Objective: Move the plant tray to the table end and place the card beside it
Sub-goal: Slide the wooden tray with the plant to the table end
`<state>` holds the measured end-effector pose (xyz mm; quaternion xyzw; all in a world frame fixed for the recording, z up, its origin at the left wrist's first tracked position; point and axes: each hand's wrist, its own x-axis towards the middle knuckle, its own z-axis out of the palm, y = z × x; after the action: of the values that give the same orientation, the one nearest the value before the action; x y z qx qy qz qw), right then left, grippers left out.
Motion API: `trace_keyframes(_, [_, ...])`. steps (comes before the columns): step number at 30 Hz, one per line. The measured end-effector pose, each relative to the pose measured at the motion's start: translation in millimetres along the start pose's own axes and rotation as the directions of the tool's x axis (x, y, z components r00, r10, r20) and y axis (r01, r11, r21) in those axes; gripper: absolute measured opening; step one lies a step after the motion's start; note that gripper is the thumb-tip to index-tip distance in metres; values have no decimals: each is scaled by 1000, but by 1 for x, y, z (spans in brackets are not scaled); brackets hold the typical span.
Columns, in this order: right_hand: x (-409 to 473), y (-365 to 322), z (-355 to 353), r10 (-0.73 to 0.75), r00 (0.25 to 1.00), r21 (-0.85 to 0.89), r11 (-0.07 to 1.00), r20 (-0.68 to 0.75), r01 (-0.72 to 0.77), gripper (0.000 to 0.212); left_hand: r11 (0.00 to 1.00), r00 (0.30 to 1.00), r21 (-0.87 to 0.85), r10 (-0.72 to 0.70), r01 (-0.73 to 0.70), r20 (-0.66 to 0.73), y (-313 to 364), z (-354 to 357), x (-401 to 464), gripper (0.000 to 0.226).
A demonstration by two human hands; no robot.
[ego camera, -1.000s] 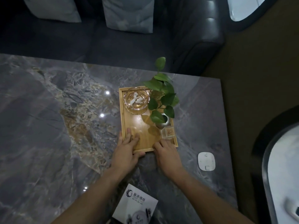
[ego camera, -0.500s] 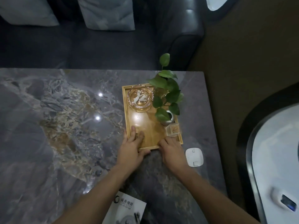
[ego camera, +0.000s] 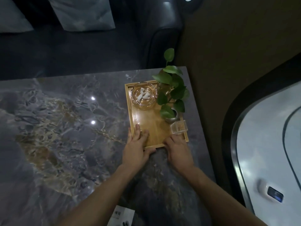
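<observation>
The wooden plant tray (ego camera: 151, 128) lies at the right end of the marble table (ego camera: 65, 128), close to its right edge. It carries a small potted green plant (ego camera: 172, 93), a glass ashtray (ego camera: 144, 96) and a small clear box (ego camera: 179, 128). My left hand (ego camera: 136, 149) grips the tray's near-left corner, fingers on the tray floor and thumb along the near rim. My right hand (ego camera: 178, 152) holds the near-right rim. The white printed card (ego camera: 122, 216) lies on the table at the bottom edge of view, between my forearms.
A dark sofa (ego camera: 81, 51) with pale cushions (ego camera: 84, 12) stands behind the table. Brown floor runs along the table's right edge. A large white rounded object with a dark rim (ego camera: 268, 152) fills the right side.
Both hands have slid the tray to the right, nearer the table's right edge. The small white pad that lay right of my right hand is no longer seen.
</observation>
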<state>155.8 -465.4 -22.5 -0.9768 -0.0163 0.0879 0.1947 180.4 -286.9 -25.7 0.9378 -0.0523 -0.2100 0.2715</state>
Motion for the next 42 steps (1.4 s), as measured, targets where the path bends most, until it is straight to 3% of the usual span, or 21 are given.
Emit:
trace_keyframes(26, [-16,58,-20,126,992,59,990,-7,-126,16,991,992,130,19,-35,125,68,19,21,80])
trace_keyframes(42, [-20,69,-19,214,977,126,970,-20,-210,22,950,985,310,-8,-47,173,85,22,28,81])
